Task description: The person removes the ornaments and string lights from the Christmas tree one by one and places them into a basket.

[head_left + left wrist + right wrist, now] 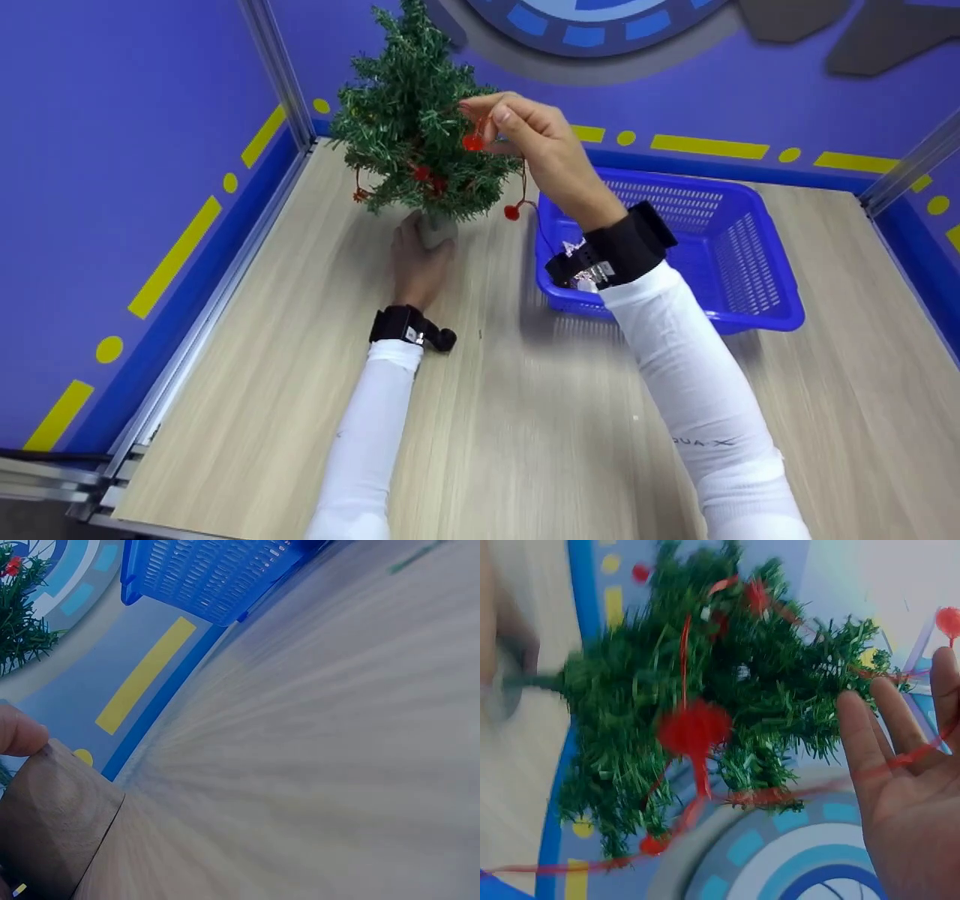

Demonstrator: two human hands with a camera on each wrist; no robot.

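Observation:
A small green artificial Christmas tree (420,112) stands at the back left with several red ornaments on its branches. At its foot, my left hand (421,262) grips the base, which looks like a wooden block (60,817) in the left wrist view. My right hand (551,146) is raised at the tree's right side and pinches a red string between thumb and finger. One red ornament (473,142) hangs right at these fingertips. Another red ornament (512,212) dangles lower on the string, and shows large and blurred in the right wrist view.
A blue plastic basket (776,247) sits right of the tree, under my right forearm, with some shiny small items in its left end. Purple wall panels (150,112) with yellow marks border the wooden table (495,420) at the back and sides.

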